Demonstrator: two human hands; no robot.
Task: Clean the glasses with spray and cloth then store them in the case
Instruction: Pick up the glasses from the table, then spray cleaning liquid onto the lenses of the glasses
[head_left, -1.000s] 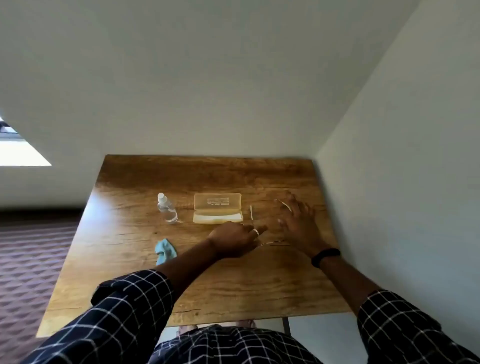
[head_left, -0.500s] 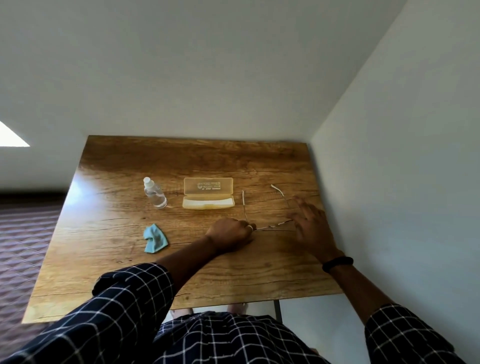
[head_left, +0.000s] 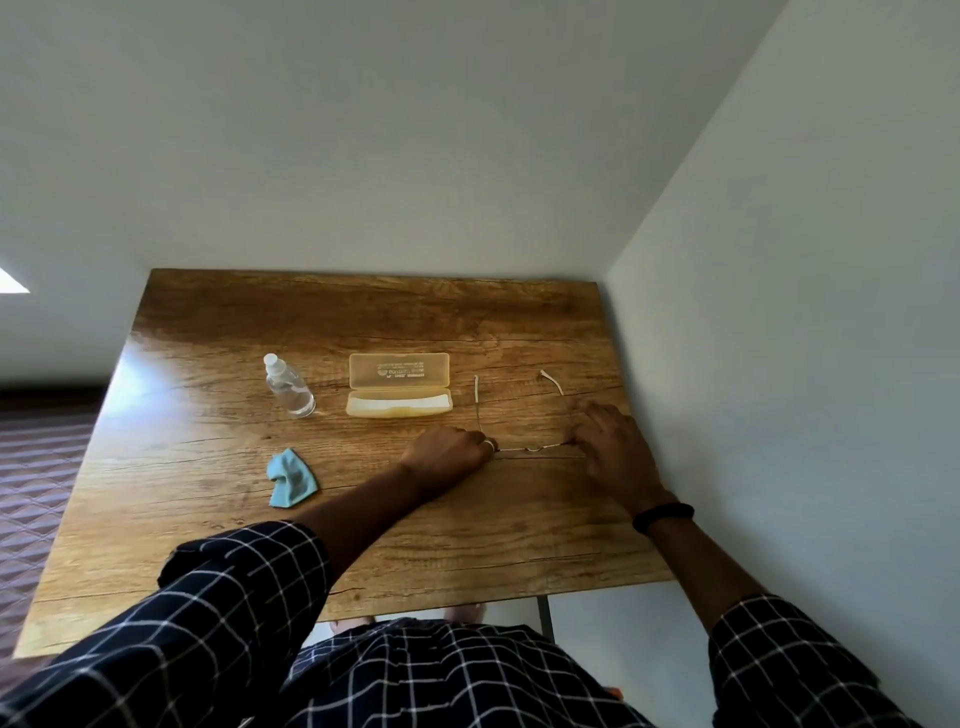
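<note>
Thin-framed glasses (head_left: 530, 448) lie on the wooden table (head_left: 363, 530) with both temples unfolded and pointing away from me. My left hand (head_left: 449, 454) pinches the frame's left corner. My right hand (head_left: 610, 447) holds the right corner, fingers curled over the hinge. A clear spray bottle (head_left: 288, 387) lies tilted at the left. Next to it a translucent yellow case (head_left: 399, 384) stands open, with a white lining inside. A crumpled light-blue cloth (head_left: 291, 478) rests nearer to me, left of my left arm.
White walls close off the table at the back and along the right side. The table's near edge runs just above my checked shirt. A patterned floor shows at the far left.
The view has shifted, so the table sits lower in frame. My right hand came off the far temple and closed on the frame's right corner. The glasses now lie with both temples spread.
</note>
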